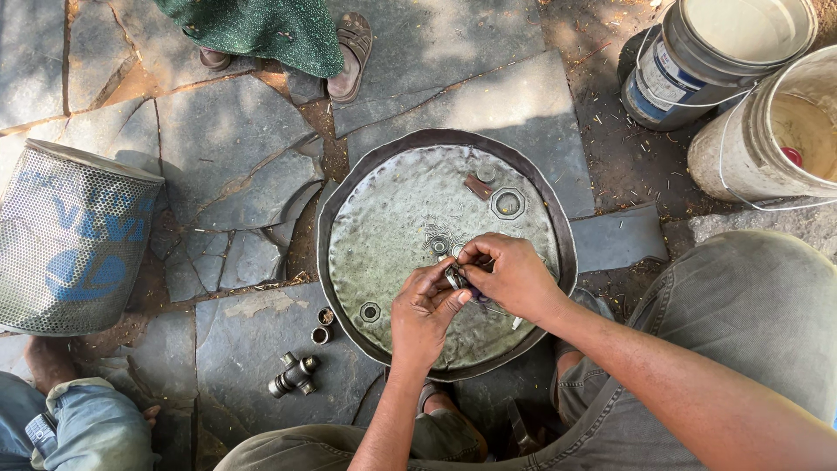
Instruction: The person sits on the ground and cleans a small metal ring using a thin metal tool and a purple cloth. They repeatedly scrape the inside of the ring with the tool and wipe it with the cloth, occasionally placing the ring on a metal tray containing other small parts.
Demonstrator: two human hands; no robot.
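A small round metal part [456, 277] is sitting between both hands over the wide metal pan [349, 187] on the stone floor. The left hand [425, 312] is pinching it from below, fingers closed on it, while the right hand [513, 275] is curling over its top, fingers also closed. Judging by this, the work is midway: a large nut [507, 203] and a smaller nut [370, 311] are lying loose in the pan, and a cross-shaped joint [294, 376] with two caps [323, 325] is waiting on the floor.
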